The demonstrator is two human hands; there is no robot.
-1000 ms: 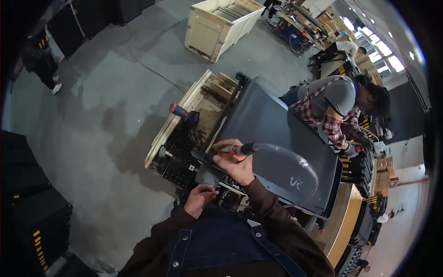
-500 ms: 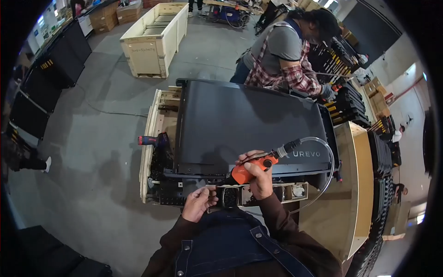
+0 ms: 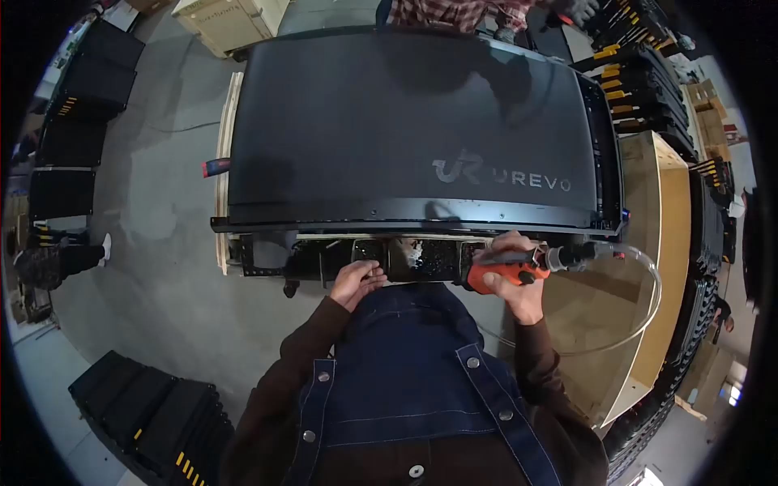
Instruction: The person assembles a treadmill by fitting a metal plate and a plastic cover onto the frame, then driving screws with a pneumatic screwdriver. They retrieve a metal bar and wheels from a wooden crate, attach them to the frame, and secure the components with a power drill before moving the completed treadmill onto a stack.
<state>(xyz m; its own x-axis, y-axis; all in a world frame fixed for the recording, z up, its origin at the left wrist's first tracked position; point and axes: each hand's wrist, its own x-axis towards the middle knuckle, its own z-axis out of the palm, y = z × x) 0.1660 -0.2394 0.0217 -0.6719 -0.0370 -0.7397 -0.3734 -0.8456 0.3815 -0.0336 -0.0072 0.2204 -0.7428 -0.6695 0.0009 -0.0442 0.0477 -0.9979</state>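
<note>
My right hand (image 3: 523, 301) is wrapped round an orange and black air screwdriver (image 3: 506, 270), its clear hose curving away to the right. The tool points left and down over the parts box; its tip is hard to see. Over the left part of the box, my left hand (image 3: 353, 283) has its fingers pinched together, and what they hold is too small to make out. Small dark screws (image 3: 433, 261) lie in the compartments of the parts box (image 3: 387, 263) between my hands. Just beyond it lies a black treadmill (image 3: 348, 138) marked UREVO.
Across the treadmill stands a person in a checked sleeve (image 3: 438, 12), with a gloved hand (image 3: 580, 11). A second driver (image 3: 215, 168) sticks out at the left. A wooden crate (image 3: 648, 267) stands at the right, and stacked black parts (image 3: 150, 405) at lower left.
The view has tilted down and closer to the treadmill. My right hand has carried the screwdriver rightward, away from my left hand. The treadmill's full logo now shows.
</note>
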